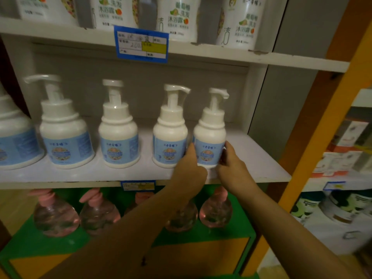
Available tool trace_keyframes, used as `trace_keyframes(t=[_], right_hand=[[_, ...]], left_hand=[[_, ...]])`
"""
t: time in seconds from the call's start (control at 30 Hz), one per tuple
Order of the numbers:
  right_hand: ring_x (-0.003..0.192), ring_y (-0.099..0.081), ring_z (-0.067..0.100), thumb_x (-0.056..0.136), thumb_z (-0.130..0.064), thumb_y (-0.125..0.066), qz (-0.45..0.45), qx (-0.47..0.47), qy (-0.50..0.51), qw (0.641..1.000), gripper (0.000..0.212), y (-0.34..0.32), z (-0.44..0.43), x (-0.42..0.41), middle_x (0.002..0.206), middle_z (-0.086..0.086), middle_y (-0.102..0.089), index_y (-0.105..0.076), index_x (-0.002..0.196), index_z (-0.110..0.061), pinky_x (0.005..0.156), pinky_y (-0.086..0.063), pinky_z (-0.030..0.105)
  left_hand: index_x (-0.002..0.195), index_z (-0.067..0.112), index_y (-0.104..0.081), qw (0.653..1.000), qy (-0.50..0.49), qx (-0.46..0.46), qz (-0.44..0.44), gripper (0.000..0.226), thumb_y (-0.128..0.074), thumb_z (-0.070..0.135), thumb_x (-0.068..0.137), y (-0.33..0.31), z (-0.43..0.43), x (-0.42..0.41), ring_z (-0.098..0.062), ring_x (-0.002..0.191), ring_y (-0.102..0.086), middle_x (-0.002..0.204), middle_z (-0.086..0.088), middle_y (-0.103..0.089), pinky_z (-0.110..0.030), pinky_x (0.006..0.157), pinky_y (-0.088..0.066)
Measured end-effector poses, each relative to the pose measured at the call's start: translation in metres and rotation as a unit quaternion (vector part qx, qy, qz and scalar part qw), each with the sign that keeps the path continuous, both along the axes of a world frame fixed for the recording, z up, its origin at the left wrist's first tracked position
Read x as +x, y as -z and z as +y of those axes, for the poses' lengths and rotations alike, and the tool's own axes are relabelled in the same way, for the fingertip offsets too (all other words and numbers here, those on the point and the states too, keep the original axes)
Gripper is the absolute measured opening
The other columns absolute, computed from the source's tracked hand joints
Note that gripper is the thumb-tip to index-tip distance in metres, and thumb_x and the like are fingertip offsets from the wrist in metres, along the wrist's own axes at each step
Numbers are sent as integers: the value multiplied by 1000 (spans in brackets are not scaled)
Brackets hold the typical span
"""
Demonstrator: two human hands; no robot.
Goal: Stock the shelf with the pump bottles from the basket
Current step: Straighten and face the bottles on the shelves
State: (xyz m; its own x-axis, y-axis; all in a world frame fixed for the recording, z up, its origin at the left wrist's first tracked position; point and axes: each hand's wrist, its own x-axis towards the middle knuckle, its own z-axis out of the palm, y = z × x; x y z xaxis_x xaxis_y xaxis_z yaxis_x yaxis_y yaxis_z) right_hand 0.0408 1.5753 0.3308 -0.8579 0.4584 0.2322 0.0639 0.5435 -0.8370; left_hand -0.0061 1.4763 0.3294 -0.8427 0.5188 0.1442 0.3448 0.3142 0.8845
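Head view, left hand [190,169], right hand [231,167] apparently clasping pump bottle [209,135] between them

Everything is being lit dimly, with a grey-blue cast. A glare spot is being caught on a pump bottle [118,135] at 9 o'clock. The shelf [251,158] edges are being bowed by the wide lens. Boxes [342,154] at 3 o'clock are being smeared by blur, and forearms [141,228] at 6 o'clock are being left in shadow.
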Motion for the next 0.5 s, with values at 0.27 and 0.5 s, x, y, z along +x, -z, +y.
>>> trace_keyframes(t=[0.27,0.5], right_hand=[[94,-50,16,86,5,-42,-35,49,6,998,50,-1,14,3,126,11,-56,-35,130,-18,80,-41,27],[90,-50,16,91,-3,-43,-22,27,17,999,40,0,16,-2,124,11,-57,-37,128,-16,76,-40,26]], left_hand=[[144,16,-7,995,25,-75,54,70,-43,0,86,-4,10,10,-37,114,-50,137,-16,-42,-50,93,-48],[145,15,3,996,42,-79,24,73,-41,3,88,-8,12,7,-42,115,-52,134,-28,-45,-46,92,-48]])
